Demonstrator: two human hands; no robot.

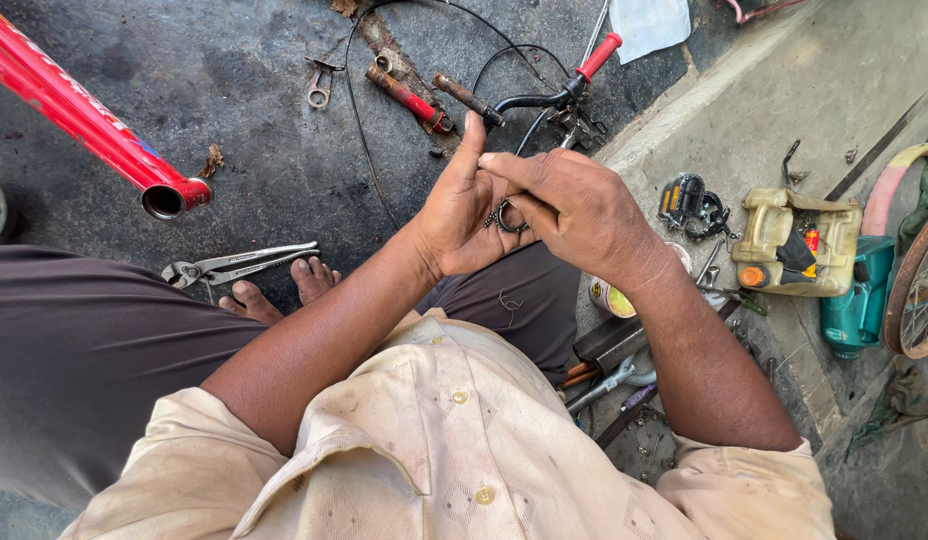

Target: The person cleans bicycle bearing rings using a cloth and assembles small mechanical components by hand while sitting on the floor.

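Pinching a small bearing ring (508, 216) together, the left hand (464, 215) and right hand (574, 210) meet near the handlebar (554, 95).

Shop floor clutter, seen from above.
Red frame tube (94, 130) at 10 o'clock, pliers (239, 264) at 9, handlebar w/ red grip (574, 82) at 12, yellowish jug (796, 242) at 3.

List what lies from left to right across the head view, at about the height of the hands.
Red bike frame tube → pliers → left hand → small bearing ring held between both hands → right hand → black pedal → yellowish oil jug → wheel rim.
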